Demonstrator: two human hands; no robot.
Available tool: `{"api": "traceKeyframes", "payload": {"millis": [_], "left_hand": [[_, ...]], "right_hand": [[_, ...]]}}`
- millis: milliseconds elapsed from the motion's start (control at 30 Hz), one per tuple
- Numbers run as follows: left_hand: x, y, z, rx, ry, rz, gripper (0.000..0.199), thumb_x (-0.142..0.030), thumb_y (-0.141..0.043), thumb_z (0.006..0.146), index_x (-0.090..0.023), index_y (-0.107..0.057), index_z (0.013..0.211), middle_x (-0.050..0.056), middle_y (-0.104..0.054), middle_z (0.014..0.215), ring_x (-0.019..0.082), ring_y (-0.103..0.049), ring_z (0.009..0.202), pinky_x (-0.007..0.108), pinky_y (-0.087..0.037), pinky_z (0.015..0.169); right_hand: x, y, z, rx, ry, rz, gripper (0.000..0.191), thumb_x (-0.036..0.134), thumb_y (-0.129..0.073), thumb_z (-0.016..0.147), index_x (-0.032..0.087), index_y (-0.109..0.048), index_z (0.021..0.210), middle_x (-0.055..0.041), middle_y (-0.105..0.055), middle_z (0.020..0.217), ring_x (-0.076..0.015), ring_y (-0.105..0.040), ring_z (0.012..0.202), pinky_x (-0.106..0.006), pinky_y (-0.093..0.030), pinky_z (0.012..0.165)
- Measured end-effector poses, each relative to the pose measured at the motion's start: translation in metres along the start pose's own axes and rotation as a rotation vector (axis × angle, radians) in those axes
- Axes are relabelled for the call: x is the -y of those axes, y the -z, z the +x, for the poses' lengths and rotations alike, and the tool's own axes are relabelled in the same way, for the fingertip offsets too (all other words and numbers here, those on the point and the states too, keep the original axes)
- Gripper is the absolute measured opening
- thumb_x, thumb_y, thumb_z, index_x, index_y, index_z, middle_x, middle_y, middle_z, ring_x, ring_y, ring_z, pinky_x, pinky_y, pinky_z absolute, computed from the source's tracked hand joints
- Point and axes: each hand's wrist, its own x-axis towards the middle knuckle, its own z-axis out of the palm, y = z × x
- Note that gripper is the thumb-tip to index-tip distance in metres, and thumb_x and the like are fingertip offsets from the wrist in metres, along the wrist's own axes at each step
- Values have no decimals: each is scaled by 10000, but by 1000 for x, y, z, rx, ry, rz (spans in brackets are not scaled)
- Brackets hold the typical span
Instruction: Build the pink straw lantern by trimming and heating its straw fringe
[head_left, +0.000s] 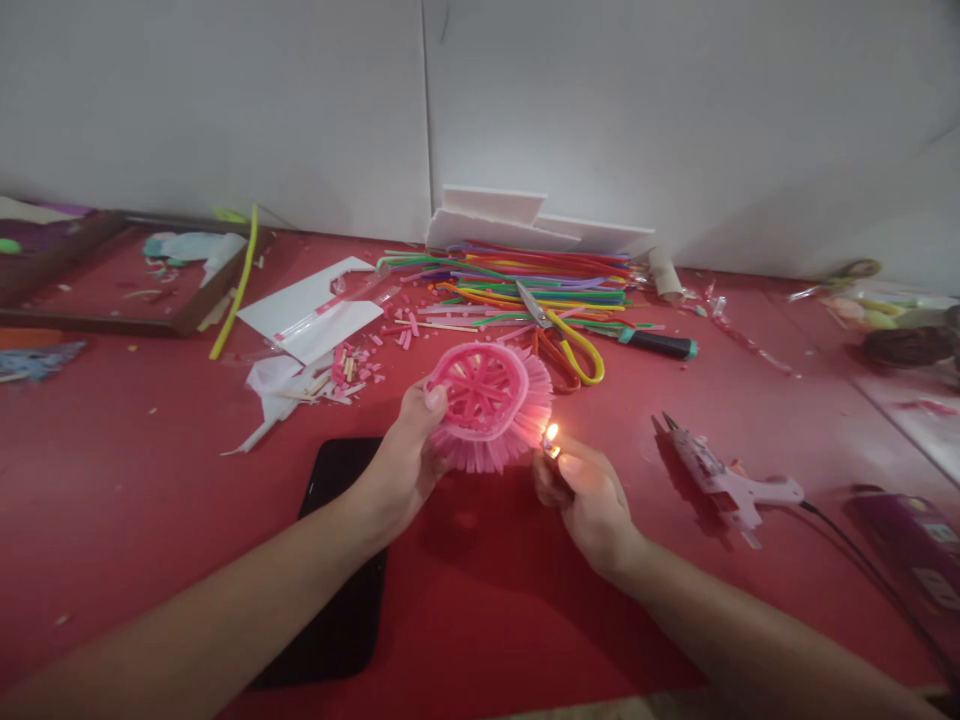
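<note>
My left hand (409, 440) grips the near-left rim of a round pink craft piece (480, 390), with the thumb over its edge. The piece has a spoked ring in the middle and a fringe of pink strips around its outside. My right hand (592, 495) is closed around a lighter (552, 450), most of which the fingers hide. A small flame burns at the lighter's top, right beside the fringe's right edge. Both hands are raised above the red table (465, 620).
Scissors with yellow and orange handles (577, 350) lie behind the piece, near a black-handled cutter (660, 343) and colourful pipe cleaners (540, 280). A corded glue gun (735, 485) rests at right. A black tablet (337, 600) lies beneath my left forearm. Pink scraps (352, 370) are scattered left.
</note>
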Motion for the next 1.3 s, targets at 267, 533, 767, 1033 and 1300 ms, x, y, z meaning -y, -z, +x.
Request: {"api": "traceKeyframes", "payload": {"millis": [267,533,767,1033,1300], "left_hand": [[-1,-1,0,3,-4,-7,553,-590,-889,650,-224,-627,972,40,-801,989,319,-762,1034,374,-640,775],[-1,-1,0,45,-7,-1,627,-643,-901,600,-225,-641,989,54,-798,1036,334,-753,1087,368,-646,768],[-1,-4,0,0,32,15,746,-690,-904,539,-223,-627,1050,93,-781,1154,384,-722,1151,460,-647,847],[-5,-6,-3,-4,44,10,805,-698,-935,467,-221,-613,1029,90,-786,1135,379,-721,1143,467,-633,875],[-4,-6,-4,10,33,22,790,-682,-922,512,-220,-607,1070,89,-782,1147,387,-709,1172,461,-635,852]], "right_hand": [[-1,2,-1,9,14,-6,387,472,-547,912,229,-439,630,54,-332,594,-116,-250,556,-308,-207,543],[-2,0,2,-4,-16,64,393,492,-546,913,239,-416,642,69,-288,592,-108,-210,537,-290,-173,509],[0,-3,4,-38,-45,113,361,477,-567,866,236,-458,621,76,-307,546,-100,-221,503,-274,-176,483],[2,-4,6,-98,-82,142,344,453,-566,831,234,-473,583,77,-313,513,-95,-221,483,-266,-169,466],[1,-4,7,-123,-108,154,348,445,-551,830,236,-466,565,75,-310,503,-100,-248,483,-269,-192,472]]}}
